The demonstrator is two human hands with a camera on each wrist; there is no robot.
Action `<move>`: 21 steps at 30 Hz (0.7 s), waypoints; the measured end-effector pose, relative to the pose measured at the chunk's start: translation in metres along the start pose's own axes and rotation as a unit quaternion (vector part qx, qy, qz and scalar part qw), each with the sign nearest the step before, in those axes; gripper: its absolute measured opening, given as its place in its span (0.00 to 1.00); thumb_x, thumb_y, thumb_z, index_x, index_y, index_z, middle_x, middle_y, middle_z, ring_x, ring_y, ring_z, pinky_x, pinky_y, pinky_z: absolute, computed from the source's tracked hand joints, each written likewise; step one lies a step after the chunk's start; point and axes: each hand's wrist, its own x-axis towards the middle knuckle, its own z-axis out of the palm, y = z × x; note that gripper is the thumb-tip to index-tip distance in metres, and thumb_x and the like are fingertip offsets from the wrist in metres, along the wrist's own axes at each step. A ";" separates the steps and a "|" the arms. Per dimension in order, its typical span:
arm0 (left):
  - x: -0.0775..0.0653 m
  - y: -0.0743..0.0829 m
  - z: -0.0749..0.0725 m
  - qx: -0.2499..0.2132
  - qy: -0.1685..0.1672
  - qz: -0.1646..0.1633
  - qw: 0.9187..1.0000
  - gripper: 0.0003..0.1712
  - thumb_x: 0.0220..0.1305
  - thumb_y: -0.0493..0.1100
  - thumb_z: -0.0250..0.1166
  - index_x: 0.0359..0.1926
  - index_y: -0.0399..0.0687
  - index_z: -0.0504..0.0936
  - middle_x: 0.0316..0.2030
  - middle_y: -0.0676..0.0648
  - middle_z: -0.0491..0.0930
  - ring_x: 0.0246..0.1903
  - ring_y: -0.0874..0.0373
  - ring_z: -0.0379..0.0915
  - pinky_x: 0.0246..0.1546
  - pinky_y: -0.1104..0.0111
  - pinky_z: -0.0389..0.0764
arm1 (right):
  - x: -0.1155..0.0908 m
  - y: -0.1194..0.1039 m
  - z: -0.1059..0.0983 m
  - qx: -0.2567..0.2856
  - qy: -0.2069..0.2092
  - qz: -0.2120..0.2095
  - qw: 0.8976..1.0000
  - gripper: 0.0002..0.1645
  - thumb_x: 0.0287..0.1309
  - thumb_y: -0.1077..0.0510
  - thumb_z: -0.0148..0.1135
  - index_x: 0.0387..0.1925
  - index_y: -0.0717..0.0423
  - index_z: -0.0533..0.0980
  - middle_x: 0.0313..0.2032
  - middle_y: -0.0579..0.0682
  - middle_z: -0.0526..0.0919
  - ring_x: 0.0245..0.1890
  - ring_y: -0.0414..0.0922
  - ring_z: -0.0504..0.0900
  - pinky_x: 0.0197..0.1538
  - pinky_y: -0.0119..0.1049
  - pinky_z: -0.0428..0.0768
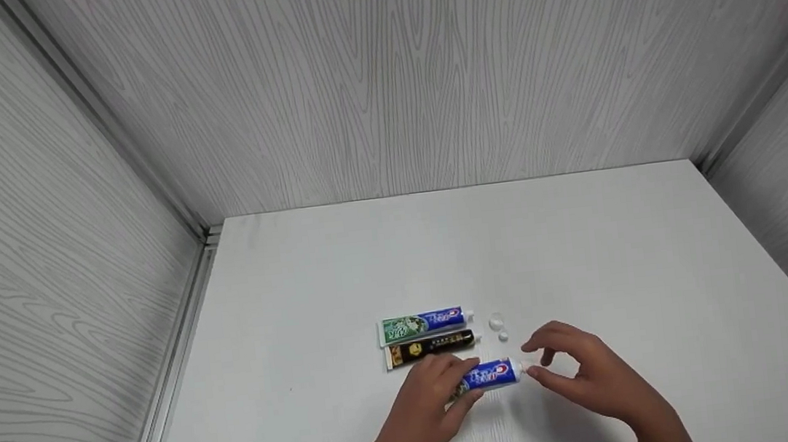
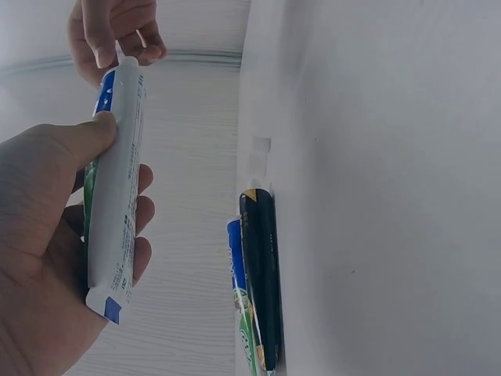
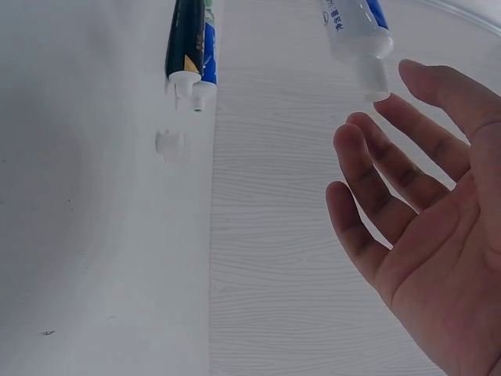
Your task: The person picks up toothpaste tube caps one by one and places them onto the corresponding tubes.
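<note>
My left hand (image 1: 428, 408) grips a blue and green toothpaste tube (image 1: 494, 374) above the table. In the left wrist view, the thumb presses one side of the tube (image 2: 117, 180) and the fingers curl round the other. The tube's white capped end (image 3: 372, 77) points toward my right hand (image 1: 589, 372). In the right wrist view, that hand's thumb and fingers are spread loosely close to the cap, with a gap at the thumb; whether the index fingertip touches it I cannot tell.
A black toothpaste tube (image 1: 436, 347) and another green and blue tube (image 1: 420, 325) lie side by side on the white table (image 1: 297, 275). Their nozzles look uncapped. A larger white cap (image 1: 496, 323) and a smaller one (image 1: 503, 337) lie beyond them. Grey wood-grain panels (image 1: 379, 76) surround the table.
</note>
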 end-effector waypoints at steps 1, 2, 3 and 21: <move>0.000 0.000 0.000 -0.001 0.000 0.000 1.000 0.23 0.78 0.59 0.62 0.67 0.58 0.82 0.50 0.58 0.84 0.48 0.62 0.74 0.54 0.63 0.79 | 0.000 0.000 0.000 0.001 -0.002 0.001 1.000 0.17 0.64 0.55 0.77 0.49 0.31 0.83 0.47 0.32 0.84 0.39 0.39 0.84 0.47 0.35 0.84; 0.000 0.000 -0.001 -0.002 0.001 0.001 1.000 0.23 0.78 0.58 0.62 0.67 0.58 0.82 0.50 0.58 0.84 0.48 0.62 0.74 0.54 0.63 0.79 | 0.000 0.000 0.000 0.002 -0.005 0.003 1.000 0.18 0.63 0.56 0.78 0.49 0.31 0.83 0.47 0.32 0.84 0.39 0.40 0.84 0.47 0.35 0.84; 0.000 0.000 -0.001 -0.003 0.001 0.002 1.000 0.23 0.78 0.58 0.62 0.67 0.58 0.82 0.50 0.58 0.84 0.48 0.62 0.74 0.54 0.63 0.79 | 0.000 -0.001 0.000 0.004 -0.008 0.007 1.000 0.19 0.62 0.57 0.78 0.49 0.31 0.83 0.47 0.32 0.84 0.39 0.41 0.85 0.47 0.34 0.84; -0.001 -0.003 0.001 -0.005 -0.001 0.003 1.000 0.23 0.78 0.57 0.64 0.68 0.58 0.82 0.50 0.58 0.83 0.48 0.63 0.75 0.55 0.62 0.80 | 0.002 0.001 0.003 0.023 -0.019 0.006 1.000 0.22 0.58 0.69 0.77 0.43 0.38 0.84 0.44 0.35 0.85 0.41 0.38 0.84 0.46 0.34 0.86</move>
